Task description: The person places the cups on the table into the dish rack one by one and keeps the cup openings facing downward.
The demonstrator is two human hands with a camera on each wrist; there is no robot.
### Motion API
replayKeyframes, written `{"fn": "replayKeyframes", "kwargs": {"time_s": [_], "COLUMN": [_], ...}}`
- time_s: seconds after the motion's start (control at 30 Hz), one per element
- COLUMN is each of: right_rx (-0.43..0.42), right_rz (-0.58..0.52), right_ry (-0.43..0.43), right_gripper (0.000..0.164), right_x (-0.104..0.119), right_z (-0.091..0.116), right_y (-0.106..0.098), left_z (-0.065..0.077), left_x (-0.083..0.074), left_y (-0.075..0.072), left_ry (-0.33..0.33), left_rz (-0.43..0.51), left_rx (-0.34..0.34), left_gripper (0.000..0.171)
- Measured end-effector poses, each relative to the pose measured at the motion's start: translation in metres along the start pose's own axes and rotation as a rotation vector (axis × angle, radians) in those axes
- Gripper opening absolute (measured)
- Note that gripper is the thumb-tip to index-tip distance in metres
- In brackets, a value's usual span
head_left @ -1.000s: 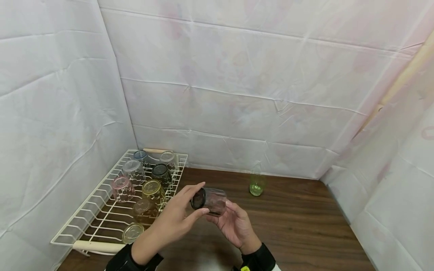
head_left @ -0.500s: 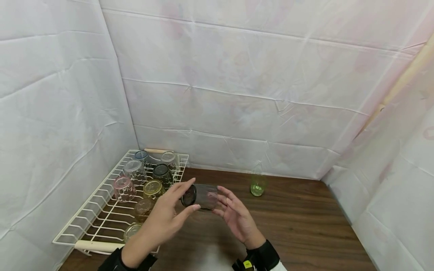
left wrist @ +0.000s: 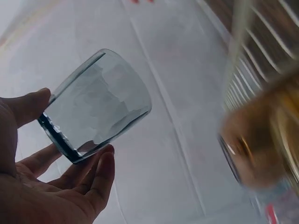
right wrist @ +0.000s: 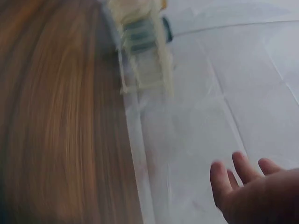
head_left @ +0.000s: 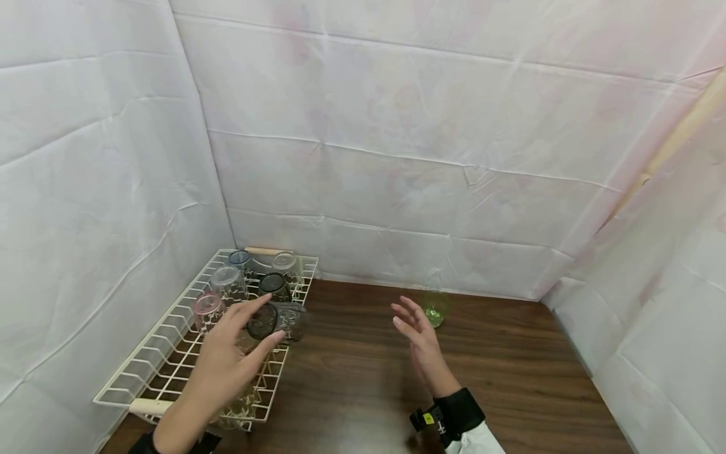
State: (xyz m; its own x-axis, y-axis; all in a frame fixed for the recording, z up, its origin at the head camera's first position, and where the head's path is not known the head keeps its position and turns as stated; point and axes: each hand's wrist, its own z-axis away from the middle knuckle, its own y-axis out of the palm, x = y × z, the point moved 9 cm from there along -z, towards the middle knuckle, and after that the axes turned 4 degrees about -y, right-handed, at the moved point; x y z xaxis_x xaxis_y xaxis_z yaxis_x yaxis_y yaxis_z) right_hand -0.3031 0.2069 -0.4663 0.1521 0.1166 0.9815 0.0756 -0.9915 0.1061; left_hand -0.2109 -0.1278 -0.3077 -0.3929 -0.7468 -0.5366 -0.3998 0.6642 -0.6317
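Note:
My left hand (head_left: 227, 356) pinches a smoky grey glass (left wrist: 100, 102) around its thick base, thumb on one side and fingers on the other. In the head view that glass lies sideways over the right part of the white wire rack (head_left: 161, 337), its mouth pointing right. Upturned glasses stand on the rack: a pink glass (head_left: 208, 308), a clear glass (head_left: 228, 282), a dark glass (head_left: 275, 285) and several more. The left hand hides some of them. My right hand (head_left: 425, 343) holds nothing; its fingers are loosely bent above the table, near a green bottle (head_left: 435, 309).
The dark wooden table (head_left: 488, 372) extends right of the rack. White sheeting (head_left: 363, 157) walls off the back and both sides. A pale wooden handle (head_left: 149, 407) runs along the rack's front edge, and another is at its back.
The right hand has let go of the grey glass and drawn away to the right. The left hand has carried the glass leftward from above the table to over the rack.

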Motion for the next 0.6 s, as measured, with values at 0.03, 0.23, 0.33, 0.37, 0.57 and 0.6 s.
{"fn": "replayKeyframes", "kwargs": {"time_s": [0.03,0.23,0.33,0.37,0.57,0.6], "right_rx": [-0.025,-0.101,-0.105,-0.109,-0.131,-0.141], "right_rz": [0.056,0.423,0.590,0.637,0.817,0.836], "right_ry": [-0.009,-0.053,-0.035,-0.033,-0.070,-0.070], "right_gripper": [0.063,0.073,0.077,0.078,0.078,0.078], "right_x": [0.000,-0.004,-0.011,-0.013,-0.021,-0.022], "right_z": [-0.002,-0.016,-0.025,-0.029,-0.045,-0.046], "right_y": [-0.006,-0.036,-0.049,-0.054,-0.075,-0.078], "left_z": [0.000,0.004,0.007,0.008,0.014,0.015], "left_x": [0.006,0.043,0.056,0.060,0.083,0.087], "left_y": [-0.005,-0.032,-0.044,-0.046,-0.056,-0.056], "left_ry": [-0.009,-0.102,-0.101,-0.100,-0.146,-0.160], "left_rz": [-0.017,-0.056,-0.073,-0.083,-0.177,-0.197], "left_rx": [-0.019,-0.063,-0.106,-0.119,-0.120,-0.104], "left_gripper": [0.070,0.071,0.073,0.074,0.072,0.071]}}
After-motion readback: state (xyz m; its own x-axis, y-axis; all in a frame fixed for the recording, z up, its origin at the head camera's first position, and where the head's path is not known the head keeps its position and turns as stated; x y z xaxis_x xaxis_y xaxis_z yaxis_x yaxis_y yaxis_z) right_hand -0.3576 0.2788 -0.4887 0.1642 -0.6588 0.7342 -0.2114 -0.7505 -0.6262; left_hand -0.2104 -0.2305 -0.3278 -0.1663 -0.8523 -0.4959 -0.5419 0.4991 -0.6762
